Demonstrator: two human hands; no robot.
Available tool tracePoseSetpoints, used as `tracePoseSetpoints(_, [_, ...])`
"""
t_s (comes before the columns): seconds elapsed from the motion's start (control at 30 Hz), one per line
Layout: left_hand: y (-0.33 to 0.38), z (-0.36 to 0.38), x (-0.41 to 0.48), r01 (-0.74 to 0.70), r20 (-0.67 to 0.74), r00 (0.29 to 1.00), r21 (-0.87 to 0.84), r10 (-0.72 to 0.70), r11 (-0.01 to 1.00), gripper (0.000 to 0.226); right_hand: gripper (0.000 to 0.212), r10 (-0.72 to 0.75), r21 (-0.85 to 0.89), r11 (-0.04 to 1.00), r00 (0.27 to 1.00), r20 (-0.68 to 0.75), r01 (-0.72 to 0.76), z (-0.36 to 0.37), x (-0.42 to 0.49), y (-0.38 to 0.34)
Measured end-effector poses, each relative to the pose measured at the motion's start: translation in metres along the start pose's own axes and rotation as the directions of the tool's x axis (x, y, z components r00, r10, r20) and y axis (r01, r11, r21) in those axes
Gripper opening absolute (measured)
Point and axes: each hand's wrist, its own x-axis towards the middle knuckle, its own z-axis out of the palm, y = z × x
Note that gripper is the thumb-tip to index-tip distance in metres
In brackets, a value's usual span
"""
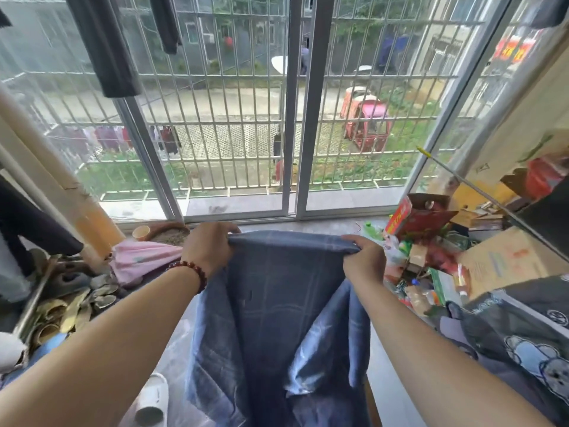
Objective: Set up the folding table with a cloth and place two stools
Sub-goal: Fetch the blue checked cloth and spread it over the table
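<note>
A blue checked cloth (277, 303) hangs down in front of me, held up by its top edge before the barred window. My left hand (209, 248), with a red bead bracelet on the wrist, grips the cloth's upper left corner. My right hand (365, 260) grips the upper right corner. The cloth droops in folds between my forearms and covers what lies below it. A thin brown edge (371, 402) shows just right of the cloth's lower part; I cannot tell what it belongs to. No stool is in view.
A pink folded umbrella (138, 260) and a heap of shoes (77, 303) lie at the left. A white slipper (152, 399) is on the floor. Boxes, bottles and packaging (431, 257) crowd the right. Dark clothes (104, 44) hang overhead. A printed dark fabric (523, 343) sits at lower right.
</note>
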Motion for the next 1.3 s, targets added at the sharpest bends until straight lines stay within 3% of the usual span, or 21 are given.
tracePoseSetpoints(0.4, [-0.008,-0.025,0.047,-0.046,-0.126,0.992,-0.117,0.032,0.992,0.032,0.038,-0.099,0.091,0.99,0.988,-0.116,0.11,0.021,0.03,-0.038])
tracePoseSetpoints(0.57, [-0.028,0.0,0.046,-0.067,-0.022,0.998,-0.106,0.065,0.992,0.034,0.034,-0.049,0.0,0.999,0.998,-0.03,0.049,0.03,0.024,-0.02])
tracePoseSetpoints(0.77, [-0.056,0.045,0.021,-0.086,0.202,0.974,-0.081,0.101,0.993,0.031,0.037,0.064,-0.216,0.976,0.988,0.14,-0.032,0.037,0.007,0.019])
tracePoseSetpoints(0.87, [-0.068,0.061,0.007,-0.076,0.247,0.965,-0.063,0.09,0.995,0.046,0.037,0.099,-0.293,0.955,0.975,0.201,-0.037,0.041,-0.003,0.035])
tracePoseSetpoints(1.07, [-0.079,0.077,-0.015,0.051,0.312,0.949,-0.003,-0.047,0.999,0.041,0.036,0.217,-0.388,0.913,0.955,0.201,-0.126,0.047,-0.019,0.058])
tracePoseSetpoints(1.3, [-0.087,0.091,-0.04,0.123,0.365,0.925,-0.037,-0.101,0.992,0.038,0.028,0.346,-0.503,0.838,0.918,0.192,-0.211,0.057,-0.031,0.075])
